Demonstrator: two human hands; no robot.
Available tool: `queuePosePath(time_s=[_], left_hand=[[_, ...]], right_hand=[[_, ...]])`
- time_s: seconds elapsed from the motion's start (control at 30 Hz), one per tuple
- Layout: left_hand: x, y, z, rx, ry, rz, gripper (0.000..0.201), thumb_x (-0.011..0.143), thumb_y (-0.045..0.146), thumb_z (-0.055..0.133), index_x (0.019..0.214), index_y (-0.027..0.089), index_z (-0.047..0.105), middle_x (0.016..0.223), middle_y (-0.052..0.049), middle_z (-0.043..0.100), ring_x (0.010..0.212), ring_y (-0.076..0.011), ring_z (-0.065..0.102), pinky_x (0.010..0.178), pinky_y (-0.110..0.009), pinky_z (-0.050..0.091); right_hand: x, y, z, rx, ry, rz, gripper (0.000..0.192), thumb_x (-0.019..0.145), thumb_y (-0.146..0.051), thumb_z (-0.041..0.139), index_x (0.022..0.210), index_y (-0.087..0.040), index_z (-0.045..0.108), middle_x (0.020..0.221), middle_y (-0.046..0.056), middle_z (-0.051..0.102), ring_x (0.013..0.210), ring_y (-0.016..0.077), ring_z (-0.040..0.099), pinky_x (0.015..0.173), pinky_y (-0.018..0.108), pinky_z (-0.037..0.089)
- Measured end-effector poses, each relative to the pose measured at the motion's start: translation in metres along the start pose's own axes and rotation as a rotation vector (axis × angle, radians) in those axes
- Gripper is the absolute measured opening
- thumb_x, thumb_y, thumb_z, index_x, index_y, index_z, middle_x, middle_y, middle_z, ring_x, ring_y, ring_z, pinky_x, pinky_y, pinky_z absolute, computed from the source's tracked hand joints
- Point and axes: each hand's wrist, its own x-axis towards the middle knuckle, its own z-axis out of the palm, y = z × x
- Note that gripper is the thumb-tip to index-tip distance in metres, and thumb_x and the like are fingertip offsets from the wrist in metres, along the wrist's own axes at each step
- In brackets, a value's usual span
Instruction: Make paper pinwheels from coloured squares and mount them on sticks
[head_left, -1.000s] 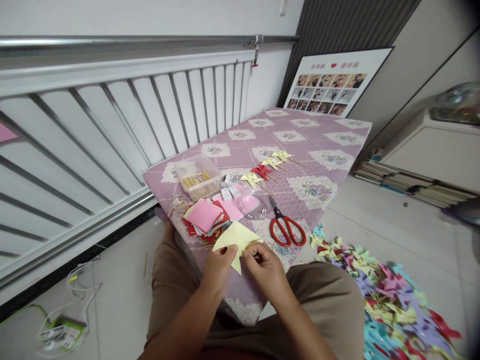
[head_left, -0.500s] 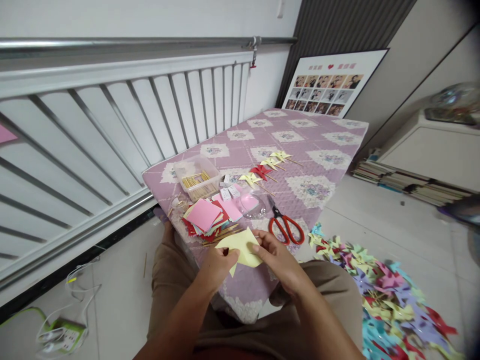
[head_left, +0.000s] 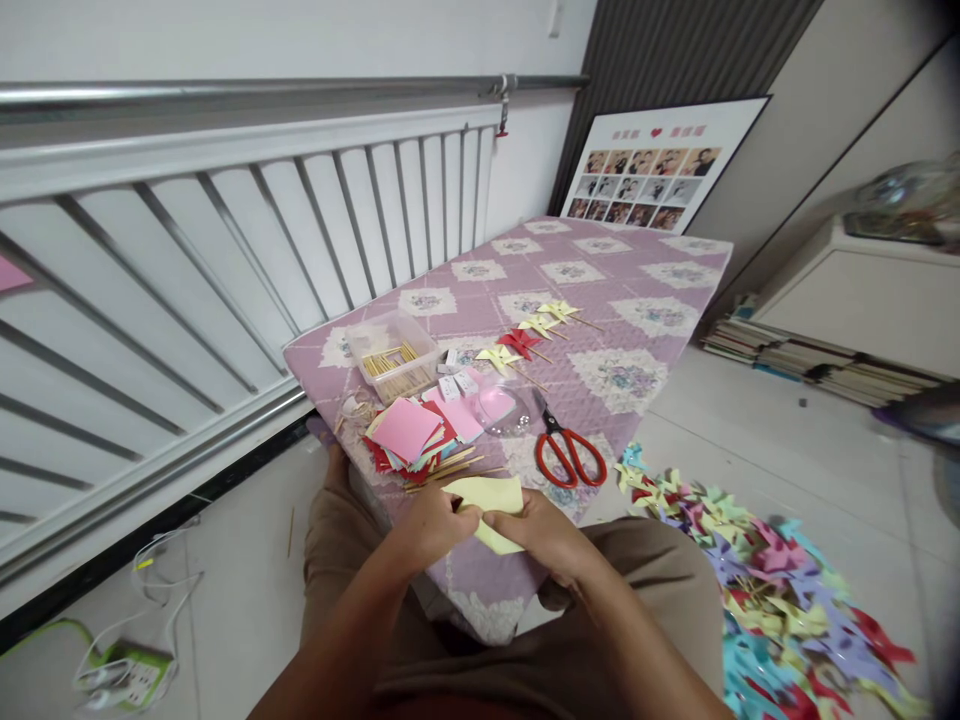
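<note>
At the far left, on the floor below the white slatted rail [head_left: 225, 260], lay a green-and-white power strip [head_left: 124, 675] with its cords. To the right of the rail stood the desk [head_left: 637, 290], covered in a purple quilted cloth with flower squares. Near the desk's left corner sat a clear plastic box [head_left: 395, 355] of wooden sticks, and just in front of the box lay a fanned stack of paper squares [head_left: 411, 435], pink on top with red beneath, and loose sticks [head_left: 450, 468] poking out at its near edge.

At the desk's near edge the left hand [head_left: 433, 522] was pinched shut on the left side of a pale yellow paper sheet [head_left: 491, 498], thumb on top. The right hand [head_left: 546, 532] was clamped on the sheet's right and lower part, fingers curled under it. The sheet was bent between the two hands, held just above the cloth, directly in front of the paper stack.

Right of the stack lay red-handled scissors [head_left: 570, 455], blades pointing away. Beyond the scissors a row of small yellow and red pinwheels [head_left: 529, 335] on sticks ran across the cloth. On the floor right of the desk lay a heap of coloured pinwheels [head_left: 780, 590]. A photo board [head_left: 656, 160] leaned against the wall behind the desk's far end.
</note>
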Motion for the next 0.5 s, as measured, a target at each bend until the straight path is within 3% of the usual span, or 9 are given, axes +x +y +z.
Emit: queuePosePath(time_s=[0.13, 0.27, 0.33, 0.5], left_hand=[[0.005, 0.0, -0.004, 0.183, -0.144, 0.065, 0.009, 0.062, 0.021, 0.068, 0.054, 0.017, 0.068, 0.047, 0.003, 0.057, 0.044, -0.0107, 0.039, 0.045, -0.023, 0.021], [0.01, 0.001, -0.007, 0.034, -0.196, 0.111, 0.011, 0.067, 0.027, 0.069, 0.065, 0.016, 0.071, 0.059, 0.0, 0.063, 0.054, -0.0124, 0.048, 0.051, -0.021, 0.031], [0.01, 0.0, -0.005, -0.123, -0.164, 0.082, 0.016, 0.07, 0.032, 0.069, 0.075, 0.017, 0.072, 0.069, -0.001, 0.066, 0.06, -0.0134, 0.053, 0.056, -0.021, 0.037], [0.002, -0.018, 0.011, -0.514, 0.053, -0.029, 0.037, 0.066, 0.041, 0.074, 0.096, 0.019, 0.07, 0.092, -0.006, 0.069, 0.072, -0.0148, 0.06, 0.058, -0.021, 0.042]], right_hand=[[0.0, 0.004, 0.001, -0.002, 0.024, -0.014, 0.022, 0.066, -0.029, 0.075, 0.086, -0.021, 0.076, 0.073, 0.0, 0.077, 0.06, 0.0187, 0.066, 0.058, 0.029, 0.051], [0.004, 0.012, 0.004, 0.041, 0.113, -0.026, 0.022, 0.067, -0.03, 0.074, 0.086, -0.02, 0.076, 0.077, 0.002, 0.078, 0.062, 0.0208, 0.068, 0.06, 0.03, 0.052], [0.007, 0.016, 0.005, 0.088, 0.193, -0.043, 0.025, 0.067, -0.031, 0.074, 0.089, -0.019, 0.076, 0.082, 0.004, 0.079, 0.066, 0.0223, 0.07, 0.061, 0.031, 0.053], [0.013, 0.023, 0.011, 0.259, 0.292, -0.083, 0.027, 0.067, -0.033, 0.075, 0.089, -0.018, 0.073, 0.086, 0.007, 0.079, 0.068, 0.0244, 0.071, 0.063, 0.033, 0.054]])
